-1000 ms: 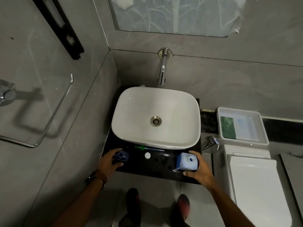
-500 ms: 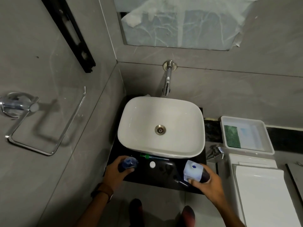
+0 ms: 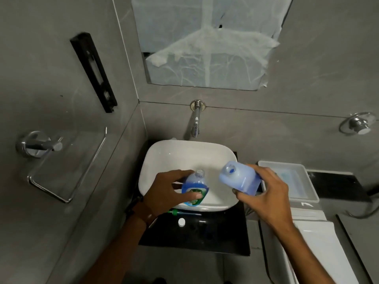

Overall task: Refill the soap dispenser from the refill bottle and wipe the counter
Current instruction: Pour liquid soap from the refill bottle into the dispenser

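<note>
My left hand [image 3: 167, 192] grips the soap dispenser bottle [image 3: 194, 186], a clear bottle with blue liquid, a green label and an open neck. It is held above the white basin [image 3: 164, 154]. My right hand [image 3: 264, 193] grips the pale blue refill bottle [image 3: 239, 178], tilted with its open mouth turned toward the dispenser. The two bottle mouths are apart. On the black counter [image 3: 225, 238] in front of the basin lie a white cap [image 3: 181, 221] and a green pump piece with a thin tube [image 3: 176, 212].
A wall tap [image 3: 195, 124] juts over the basin. A white tray [image 3: 295, 181] sits right of the basin, holding something blue. The white toilet lid [image 3: 320, 249] lies below it. A chrome towel ring [image 3: 61, 160] hangs on the left wall.
Both hands have lifted their bottles off the counter and brought them together over the basin. The refill bottle has tipped toward the dispenser. The camera has tilted upward.
</note>
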Demonstrator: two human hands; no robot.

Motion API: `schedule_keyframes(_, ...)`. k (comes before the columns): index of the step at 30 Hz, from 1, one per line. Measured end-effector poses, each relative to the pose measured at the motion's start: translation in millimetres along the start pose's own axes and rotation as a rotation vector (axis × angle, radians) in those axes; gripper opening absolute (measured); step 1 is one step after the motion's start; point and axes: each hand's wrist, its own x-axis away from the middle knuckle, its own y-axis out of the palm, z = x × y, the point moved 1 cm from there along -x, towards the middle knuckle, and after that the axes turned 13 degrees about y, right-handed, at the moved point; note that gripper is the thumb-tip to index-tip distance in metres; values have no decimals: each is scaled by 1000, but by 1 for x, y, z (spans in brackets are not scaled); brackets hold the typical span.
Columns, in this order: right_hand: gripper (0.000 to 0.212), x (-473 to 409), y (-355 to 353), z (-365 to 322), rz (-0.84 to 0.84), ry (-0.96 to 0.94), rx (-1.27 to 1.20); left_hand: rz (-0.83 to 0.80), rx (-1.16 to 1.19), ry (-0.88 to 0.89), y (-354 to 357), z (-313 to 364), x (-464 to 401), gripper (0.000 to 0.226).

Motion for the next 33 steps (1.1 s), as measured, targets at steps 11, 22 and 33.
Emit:
schedule_keyframes(11, 77, -31, -33, -53, 103, -170, 241, -45, -43, 153, 5, 25, -31, 52)
schedule_keyframes(22, 76, -33, -35, -64, 159, -298, 410, -14, 4, 148, 5, 28, -31, 54)
schedule_keyframes(33, 73, -33, -37, -70, 176, -358, 438, -10, 2, 171, 4, 32, -31, 49)
